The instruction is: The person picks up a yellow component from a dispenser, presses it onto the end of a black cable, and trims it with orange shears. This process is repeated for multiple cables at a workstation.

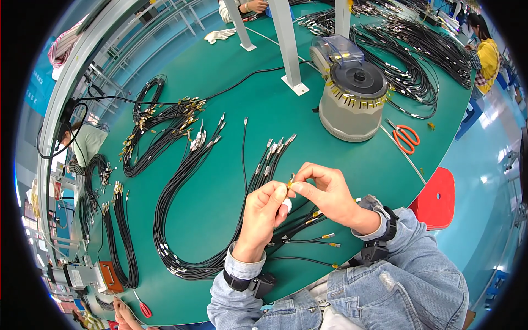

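Both of my hands meet over the near middle of the green table. My left hand (263,212) is closed in a pinch at the end of a thin black cable, most of it hidden by the fingers. My right hand (330,192) pinches a small piece of amber tape (290,185) at that same end; the fingertips nearly touch. Under and beside my hands lie black cables with taped ends (328,236). Left of them, a long curved bundle of black cables (165,220) with silver connectors rests on the table.
A round grey tape dispenser (352,104) with amber strips around its rim stands beyond my right hand. Orange-handled scissors (406,137) lie right of it. More cable bundles (159,143) spread left and far right. A red stool (435,199) stands beside the table; other people sit around it.
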Demonstrator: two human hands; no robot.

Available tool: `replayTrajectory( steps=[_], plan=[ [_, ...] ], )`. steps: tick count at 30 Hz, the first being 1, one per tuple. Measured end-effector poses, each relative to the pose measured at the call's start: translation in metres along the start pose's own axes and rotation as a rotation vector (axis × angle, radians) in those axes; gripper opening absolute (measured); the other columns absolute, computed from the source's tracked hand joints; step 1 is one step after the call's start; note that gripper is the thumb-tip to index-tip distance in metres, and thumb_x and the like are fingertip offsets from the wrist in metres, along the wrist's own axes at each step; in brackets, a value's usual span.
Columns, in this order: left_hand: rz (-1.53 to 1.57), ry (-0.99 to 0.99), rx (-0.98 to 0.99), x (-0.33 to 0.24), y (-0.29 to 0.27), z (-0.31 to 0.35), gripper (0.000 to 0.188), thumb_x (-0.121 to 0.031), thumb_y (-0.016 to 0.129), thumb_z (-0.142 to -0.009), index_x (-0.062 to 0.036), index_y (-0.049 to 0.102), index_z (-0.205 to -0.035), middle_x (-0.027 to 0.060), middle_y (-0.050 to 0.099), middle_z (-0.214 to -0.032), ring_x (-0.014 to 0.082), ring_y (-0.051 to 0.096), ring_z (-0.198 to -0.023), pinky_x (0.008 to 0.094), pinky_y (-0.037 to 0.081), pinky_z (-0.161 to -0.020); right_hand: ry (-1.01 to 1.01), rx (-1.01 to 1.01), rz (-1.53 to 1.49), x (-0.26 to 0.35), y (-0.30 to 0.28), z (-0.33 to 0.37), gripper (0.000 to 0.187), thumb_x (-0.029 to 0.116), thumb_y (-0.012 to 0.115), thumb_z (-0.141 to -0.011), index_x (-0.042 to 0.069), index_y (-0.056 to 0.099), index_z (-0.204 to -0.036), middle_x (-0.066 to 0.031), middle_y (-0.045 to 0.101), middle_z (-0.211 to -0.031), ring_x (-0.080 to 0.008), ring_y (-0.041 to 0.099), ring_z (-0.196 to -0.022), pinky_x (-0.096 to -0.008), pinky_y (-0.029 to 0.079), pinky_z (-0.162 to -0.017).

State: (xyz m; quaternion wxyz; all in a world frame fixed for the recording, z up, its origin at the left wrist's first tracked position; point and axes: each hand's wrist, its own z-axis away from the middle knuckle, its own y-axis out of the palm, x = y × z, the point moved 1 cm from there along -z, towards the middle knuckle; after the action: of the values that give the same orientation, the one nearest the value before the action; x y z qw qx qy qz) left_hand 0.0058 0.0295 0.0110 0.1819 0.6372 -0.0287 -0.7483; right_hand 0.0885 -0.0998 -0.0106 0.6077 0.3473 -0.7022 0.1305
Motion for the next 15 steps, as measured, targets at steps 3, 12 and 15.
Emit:
replayTrajectory(
  steps=[3,12,15],
  plan=[
    [0.018,-0.020,0.045,0.002,-0.003,-0.001,0.025,-0.022,0.047,-0.095,-0.0030,0.056,-0.080,-0.0042,0.043,-0.054,0.0013,0.028,-0.039,0.0167,0.021,-0.036,0.067,0.051,-0.082,-0.002,-0.002,-0.002,0.012,0.012,0.062,-0.084,0.000,0.062,-0.082,-0.0016,0.059,-0.078,-0.0083,0.051,-0.076,-0.0252,0.040,-0.071],
    [0.189,-0.074,0.149,0.003,-0.005,-0.003,0.027,-0.025,0.046,-0.095,-0.0037,0.055,-0.082,-0.0049,0.041,-0.053,0.0016,0.029,-0.041,0.0171,0.021,-0.037,0.075,0.024,-0.160,-0.003,0.002,-0.003,0.012,0.012,0.061,-0.086,0.000,0.059,-0.088,-0.0020,0.057,-0.083,-0.0089,0.052,-0.079,-0.0258,0.042,-0.074],
    [0.202,-0.083,0.146,0.005,-0.004,-0.004,0.028,-0.025,0.045,-0.096,-0.0032,0.052,-0.080,-0.0042,0.041,-0.054,0.0015,0.027,-0.039,0.0169,0.020,-0.036,0.053,0.005,-0.189,0.002,0.004,-0.001,0.010,0.008,0.059,-0.086,-0.002,0.058,-0.087,-0.0044,0.055,-0.086,-0.0106,0.053,-0.081,-0.0262,0.043,-0.076]
  ],
)
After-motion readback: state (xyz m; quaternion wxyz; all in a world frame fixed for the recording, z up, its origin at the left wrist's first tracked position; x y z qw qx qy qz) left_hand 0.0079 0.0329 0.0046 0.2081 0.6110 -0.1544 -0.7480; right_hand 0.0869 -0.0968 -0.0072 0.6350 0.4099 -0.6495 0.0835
